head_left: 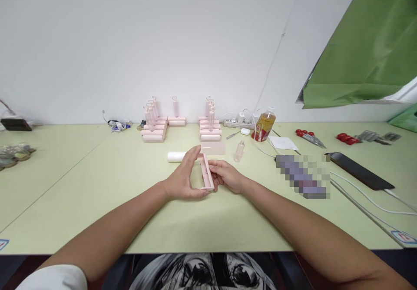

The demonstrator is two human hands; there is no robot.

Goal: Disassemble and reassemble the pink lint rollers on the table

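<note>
Between my two hands is a pink lint roller frame (206,173), a hollow plastic piece tilted up above the table. My left hand (182,179) spans its open side, thumb at the lower end and fingers at the upper end. My right hand (228,176) grips the frame's right side, with some fingers hidden behind it. Just beyond my left hand a white roll (176,156) lies on its side, partly covered by the fingers. A translucent pink cover (213,148) lies behind the frame. To its right rests a clear pinkish handle tube (239,151).
Assembled pink lint rollers (153,135) stand in rows near the wall, more (210,136) to their right. Farther right are a drink bottle (264,127), a power strip (230,123), a black phone (360,170) with a cable, and red-handled tools (309,137).
</note>
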